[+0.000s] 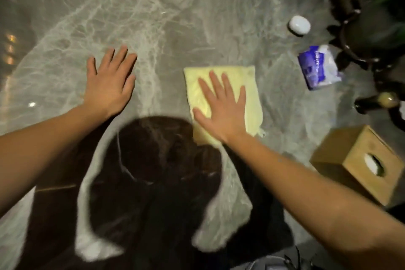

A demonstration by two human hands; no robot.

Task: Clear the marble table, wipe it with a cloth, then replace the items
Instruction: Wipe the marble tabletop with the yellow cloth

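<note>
Two hands lie flat on the marble table. At left, the left hand rests with fingers spread, gripping nothing. Right of centre, the right hand presses open-palmed on the folded yellow cloth; I would keep even pressure, in overlapping strokes. The grey veined stone looks smooth and glossy, the cloth soft. A wooden tissue box stands at far right.

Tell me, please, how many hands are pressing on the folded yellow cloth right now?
1: the right hand lies flat on the folded yellow cloth; the left hand rests on bare grey marble table beside it.
</note>
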